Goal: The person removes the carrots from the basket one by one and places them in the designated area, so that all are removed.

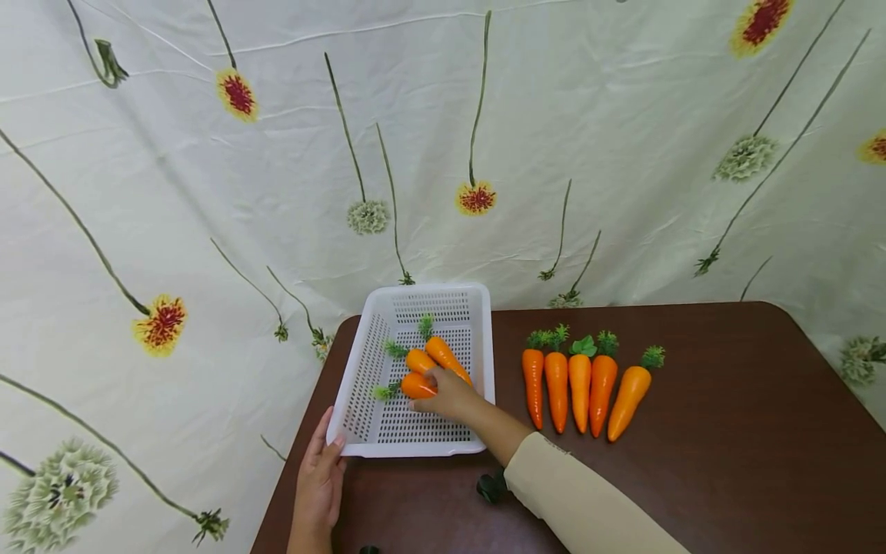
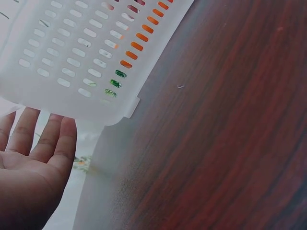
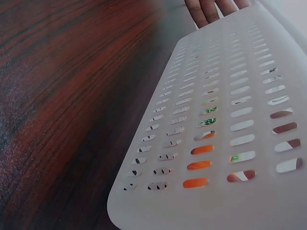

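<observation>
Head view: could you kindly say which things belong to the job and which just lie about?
Job: white basket; three carrots inside; left hand; right hand; probably the five carrots alongside.
Lying about, apparently: dark object near the sleeve; dark item at bottom edge.

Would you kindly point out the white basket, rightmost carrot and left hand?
White basket [image 1: 408, 449], head view: near rim.
Rightmost carrot [image 1: 628, 404], head view: orange body.
Left hand [image 1: 321, 481], head view: middle of the hand.

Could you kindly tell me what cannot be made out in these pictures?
Head view: the tip of the gripped carrot, hidden by the right hand.
Head view: what the dark object is, partly behind the sleeve.
Head view: another dark thing, cut off by the bottom edge.
</observation>
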Tool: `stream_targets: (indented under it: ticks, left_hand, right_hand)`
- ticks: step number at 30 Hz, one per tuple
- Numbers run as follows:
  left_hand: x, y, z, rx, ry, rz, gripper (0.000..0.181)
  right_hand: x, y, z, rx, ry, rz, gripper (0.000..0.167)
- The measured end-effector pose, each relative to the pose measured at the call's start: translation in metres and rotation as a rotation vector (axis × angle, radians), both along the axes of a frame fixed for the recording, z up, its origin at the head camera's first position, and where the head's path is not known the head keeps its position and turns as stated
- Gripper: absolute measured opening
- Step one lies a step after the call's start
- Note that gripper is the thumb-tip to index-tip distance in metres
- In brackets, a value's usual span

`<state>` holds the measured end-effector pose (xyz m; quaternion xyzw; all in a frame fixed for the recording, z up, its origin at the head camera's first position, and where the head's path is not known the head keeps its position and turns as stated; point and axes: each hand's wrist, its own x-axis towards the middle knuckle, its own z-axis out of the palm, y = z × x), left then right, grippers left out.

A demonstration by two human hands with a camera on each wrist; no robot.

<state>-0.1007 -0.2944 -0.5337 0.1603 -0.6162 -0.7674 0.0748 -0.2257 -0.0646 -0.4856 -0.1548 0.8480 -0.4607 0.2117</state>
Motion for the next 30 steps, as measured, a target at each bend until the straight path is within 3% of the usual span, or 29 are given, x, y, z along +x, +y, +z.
stream_targets:
  ticks: [10,21,30]
  left_hand:
    - [-0.0012,-0.0004,-0.0014,-0.004,-0.005,0.002,0.057]
    - [0.0,0.0,-0.0013,-0.018,0.02,-0.008,0.057]
    - [0.0013,0.0,0.0023,-0.004,0.026,-0.023,0.058]
  right_hand:
    - [0.001,-0.0002,0.0009,0.048,0.002,0.025,0.074]
    - [0.0047,0.0,0.0014,0.103,-0.05,0.052,0.072]
    - [0.009,0.0022,0.003,0.132,-0.112,0.13,0.072]
